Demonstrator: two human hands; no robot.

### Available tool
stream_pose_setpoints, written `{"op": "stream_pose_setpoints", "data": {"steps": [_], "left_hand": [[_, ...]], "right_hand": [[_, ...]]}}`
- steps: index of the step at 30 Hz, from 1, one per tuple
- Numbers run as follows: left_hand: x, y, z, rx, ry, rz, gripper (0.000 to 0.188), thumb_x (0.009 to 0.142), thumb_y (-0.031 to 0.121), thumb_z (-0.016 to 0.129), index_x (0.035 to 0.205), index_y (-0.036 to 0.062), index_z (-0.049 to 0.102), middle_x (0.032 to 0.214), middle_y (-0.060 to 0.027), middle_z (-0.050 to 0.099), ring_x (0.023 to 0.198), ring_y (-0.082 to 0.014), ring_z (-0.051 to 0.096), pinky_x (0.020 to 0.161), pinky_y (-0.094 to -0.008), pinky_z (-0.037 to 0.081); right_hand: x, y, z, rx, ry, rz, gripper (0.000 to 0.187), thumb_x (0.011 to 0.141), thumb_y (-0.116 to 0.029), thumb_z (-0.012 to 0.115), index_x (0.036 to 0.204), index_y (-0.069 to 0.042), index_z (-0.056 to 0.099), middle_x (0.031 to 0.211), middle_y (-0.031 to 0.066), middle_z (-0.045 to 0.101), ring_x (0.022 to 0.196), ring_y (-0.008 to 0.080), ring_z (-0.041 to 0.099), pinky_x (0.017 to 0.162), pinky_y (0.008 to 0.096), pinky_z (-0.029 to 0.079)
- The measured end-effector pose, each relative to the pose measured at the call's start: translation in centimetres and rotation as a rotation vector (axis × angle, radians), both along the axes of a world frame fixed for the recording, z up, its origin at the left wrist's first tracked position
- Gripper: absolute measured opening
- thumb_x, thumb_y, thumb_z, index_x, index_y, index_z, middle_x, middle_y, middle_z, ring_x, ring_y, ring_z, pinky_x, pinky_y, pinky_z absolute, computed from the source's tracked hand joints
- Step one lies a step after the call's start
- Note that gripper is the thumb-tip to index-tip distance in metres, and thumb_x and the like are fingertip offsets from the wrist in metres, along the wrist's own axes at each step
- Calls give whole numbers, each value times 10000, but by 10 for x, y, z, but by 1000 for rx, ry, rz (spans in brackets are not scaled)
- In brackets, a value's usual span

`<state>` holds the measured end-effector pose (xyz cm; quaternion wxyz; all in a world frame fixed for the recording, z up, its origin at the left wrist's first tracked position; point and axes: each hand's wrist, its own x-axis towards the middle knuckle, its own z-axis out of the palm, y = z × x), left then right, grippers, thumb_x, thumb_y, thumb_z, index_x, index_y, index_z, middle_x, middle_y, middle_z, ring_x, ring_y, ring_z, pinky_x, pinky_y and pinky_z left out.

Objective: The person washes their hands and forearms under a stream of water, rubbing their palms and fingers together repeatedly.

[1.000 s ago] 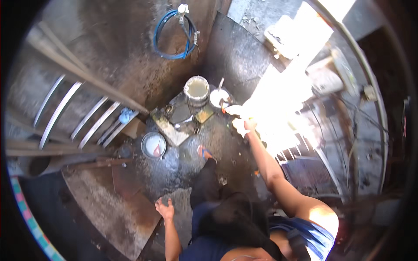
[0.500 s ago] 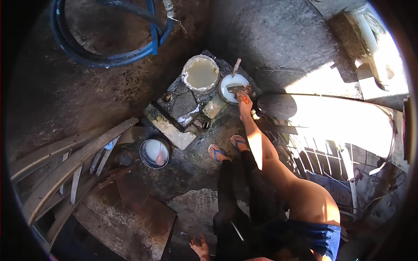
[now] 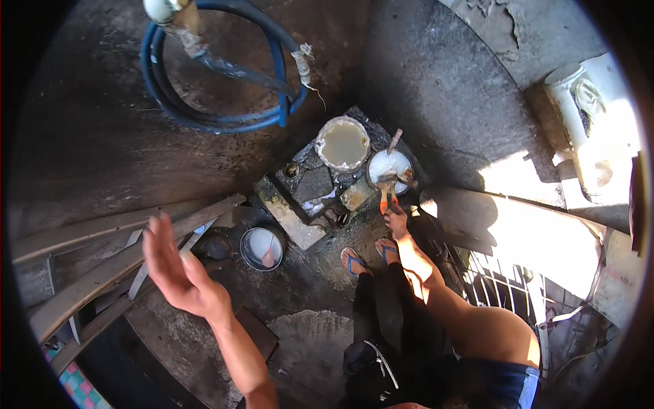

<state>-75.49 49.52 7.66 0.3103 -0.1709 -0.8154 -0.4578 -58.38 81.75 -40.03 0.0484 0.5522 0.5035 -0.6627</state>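
Our right hand (image 3: 396, 219) reaches down to the floor and closes its grip on an orange-handled tool (image 3: 388, 194); the tool's working end lies in or just over the small white bowl (image 3: 390, 168), which sits on the dark stone slab (image 3: 315, 184) beside the larger round bucket (image 3: 343, 143) of murky brownish liquid; a stick or handle rests in the bowl at its far rim. Our left hand (image 3: 178, 273) is raised away from all this, open, fingers spread wide, holding nothing; it hangs above the wooden planks (image 3: 116, 238) at the left, well apart from the bowl.

We judge the work to be in its middle: the bowl already holds pale material and the tool is at it, yet nothing shows that material carried anywhere; a second round pan (image 3: 261, 248) with a pale bottom stands near our sandalled feet (image 3: 368, 258), untouched.

Much is hard to tell; the tool's head is blurred against the bowl, so we cannot say whether it is a trowel or a brush, nor whether it touches the contents; the sunlit patch at the right is washed out; the blue hose (image 3: 204, 116) is cut off at the top edge; our own legs hide the floor below them.
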Motion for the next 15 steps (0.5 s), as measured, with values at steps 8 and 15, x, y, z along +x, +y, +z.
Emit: {"op": "stream_pose_setpoints", "data": {"steps": [8, 15], "left_hand": [[-166, 60, 157, -590, 168, -404, 465, 948, 145, 630, 1351, -40, 491, 1391, -169, 522, 1241, -267, 552, 1037, -386, 428], [-192, 65, 189, -523, -81, -637, 476, 742, 34, 820, 1169, -73, 639, 884, -70, 719, 827, -107, 659, 759, -267, 550]], "right_hand": [[-69, 30, 104, -86, 185, 160, 620, 902, -419, 625, 1414, -124, 434, 1303, 50, 543, 1087, 202, 558, 876, 410, 438], [-198, -52, 268, -1059, 865, -94, 972, 829, -807, 391, 1524, -147, 230, 1576, 117, 220, 1451, 350, 210, 1141, 572, 192]]}}
